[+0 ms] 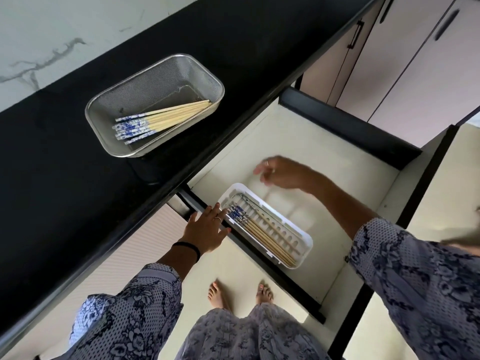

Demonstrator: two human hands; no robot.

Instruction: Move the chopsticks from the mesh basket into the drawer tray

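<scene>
Chopsticks, pale bamboo with blue-and-white patterned tops, are split between two spots right now. One bunch (pixel 161 122) sits fanned out in the rectangular silver mesh basket (pixel 124 96) on the black countertop (pixel 52 165); looks like roughly eight, but they overlap so I can't count exactly. Another four or five chopsticks (pixel 259 231) lie side by side in the white slotted plastic tray (pixel 301 235), which sits inside the open cream-lined drawer (pixel 324 152), right by its dark front edge.

Your left hand (pixel 205 229) is flat with straight fingers, resting on that drawer edge, fingertips touching the tray's end. It has a ring, plus a black band on the wrist. Your right hand (pixel 278 172) hovers over the drawer past the tray, blurred, fingers loose and holding nothing. Both sleeves are grey-blue floral fabric.
</scene>
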